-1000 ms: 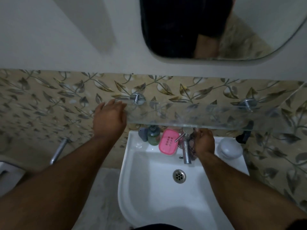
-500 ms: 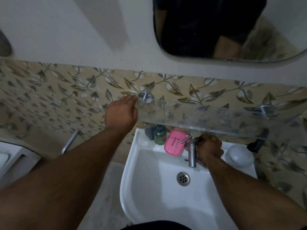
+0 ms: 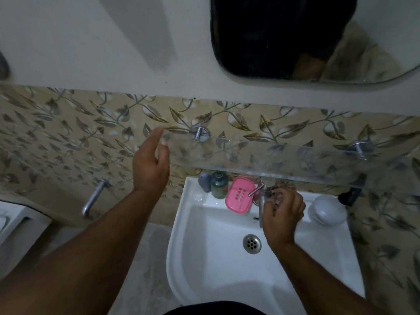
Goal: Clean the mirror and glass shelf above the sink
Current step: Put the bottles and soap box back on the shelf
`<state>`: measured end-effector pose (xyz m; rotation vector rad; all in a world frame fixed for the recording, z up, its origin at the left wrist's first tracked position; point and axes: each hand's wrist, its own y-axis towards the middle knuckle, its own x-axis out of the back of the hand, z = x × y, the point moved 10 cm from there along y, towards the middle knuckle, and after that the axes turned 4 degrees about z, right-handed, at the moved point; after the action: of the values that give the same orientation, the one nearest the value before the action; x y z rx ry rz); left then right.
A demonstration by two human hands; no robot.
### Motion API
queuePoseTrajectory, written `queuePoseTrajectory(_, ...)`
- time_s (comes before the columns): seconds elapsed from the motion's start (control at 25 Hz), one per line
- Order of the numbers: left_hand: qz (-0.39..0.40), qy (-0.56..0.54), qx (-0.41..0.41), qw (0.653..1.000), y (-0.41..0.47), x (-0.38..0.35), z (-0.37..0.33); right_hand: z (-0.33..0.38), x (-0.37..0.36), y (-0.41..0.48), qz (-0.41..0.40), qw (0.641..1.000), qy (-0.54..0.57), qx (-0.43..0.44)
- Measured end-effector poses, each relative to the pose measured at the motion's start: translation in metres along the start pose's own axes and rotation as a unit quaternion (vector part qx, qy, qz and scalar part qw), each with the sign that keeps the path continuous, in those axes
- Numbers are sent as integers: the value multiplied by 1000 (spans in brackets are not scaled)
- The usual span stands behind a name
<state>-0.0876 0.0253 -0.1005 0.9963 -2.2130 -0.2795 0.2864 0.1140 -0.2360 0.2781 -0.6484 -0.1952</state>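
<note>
My L hand (image 3: 151, 164) is up at the left end of the glass shelf (image 3: 284, 160). Fingers are fairly straight & close together, holding nothing. The tips sit at the shelf's short left edge, one tip showing thru the glass. The shelf runs rightwards along the leaf-pattern tiles (image 3: 68, 137) on two metal brackets (image 3: 199, 133), its front edge overhanging the back of the sink (image 3: 216, 273). The mirror (image 3: 295, 37) is on the white wall above, its rounded bottom edge well apart from the shelf. Left of my L hand is tiled wall, w/ a metal wall tap (image 3: 94, 198) lower down.

My R hand (image 3: 283, 212) is low, under the shelf's front edge, just beside the sink tap (image 3: 264, 189). Fingers are curled in w/ smth dark-reddish btwn them; can't tell what it is or whether I grip it.

Sink's back ledge, left to right:
- grey item (image 3: 204, 181)
- green pump bottle (image 3: 219, 186), touching the grey item
- pink soap box (image 3: 239, 198), slotted lid on, contents hidden

Right of the tap is a white round tub (image 3: 329, 210), lid on. The basin's drain (image 3: 251, 243) is near my R wrist.
</note>
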Motion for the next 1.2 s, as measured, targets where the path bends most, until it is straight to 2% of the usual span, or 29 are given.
queuePoseTrajectory(0.08,-39,-40,93,994,-21,10,48,31,-8,-29,49,993,41,97)
queuePoseTrajectory(0.16,-58,-104,219,969,-50,8,100,58,-32,-54,135,980,84,119)
queuePoseTrajectory(0.2,-49,-113,267,956,-62,1,119,68,-45,-59,166,976,93,110)
queuePoseTrajectory(0.28,45,-76,306,948,-74,-24,134,79,-75,-55,216,970,92,64)
queuePoseTrajectory(0.36,141,-18,291,946,-71,-51,133,83,-102,-43,263,961,87,12)
queuePoseTrajectory(0.44,213,-5,250,945,-63,-78,117,83,-122,-28,276,959,61,-15)
queuePoseTrajectory(0.6,294,34,154,943,-53,-126,90,63,-160,-9,316,946,-26,-63)
queuePoseTrajectory(0.68,317,35,128,939,-52,-147,84,56,-171,-3,336,938,-58,-59)
queuePoseTrajectory(0.8,354,40,130,925,-54,-174,93,53,-182,0,349,933,-81,-43)
queuePoseTrajectory(0.92,352,30,142,925,-53,-180,105,50,-188,6,318,943,-82,-52)
queuePoseTrajectory(1.08,329,21,92,939,-48,-160,97,68,-172,-6,296,951,-83,-26)
queuePoseTrajectory(1.2,334,33,30,942,-62,-117,82,93,-154,-37,321,947,-7,27)
